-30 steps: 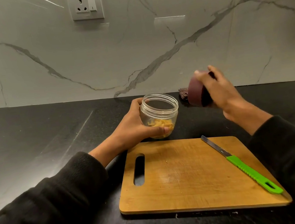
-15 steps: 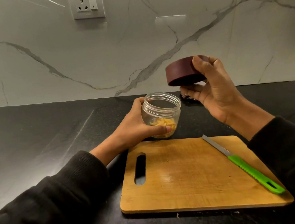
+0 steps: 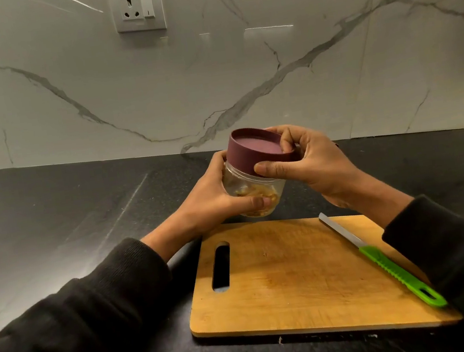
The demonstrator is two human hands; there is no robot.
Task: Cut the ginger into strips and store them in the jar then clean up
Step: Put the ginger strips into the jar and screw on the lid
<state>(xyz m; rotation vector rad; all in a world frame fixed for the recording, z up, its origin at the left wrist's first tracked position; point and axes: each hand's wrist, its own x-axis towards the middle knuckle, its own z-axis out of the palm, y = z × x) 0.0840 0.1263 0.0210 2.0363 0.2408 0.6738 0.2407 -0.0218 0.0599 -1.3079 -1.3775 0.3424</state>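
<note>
Jar [image 3: 252,191] in curled left hand [image 3: 212,196]; right hand [image 3: 312,164] gripping lid [image 3: 257,150] on top.

Maroon lid [image 3: 257,150], green-handled knife [image 3: 399,273], black counter [image 3: 50,207].

A white marble-look backsplash [image 3: 239,70] with grey veins rises behind a black speckled countertop [image 3: 66,217]. A white wall socket with switch [image 3: 136,7] sits high on the wall. Light glints off the glossy stone.
</note>
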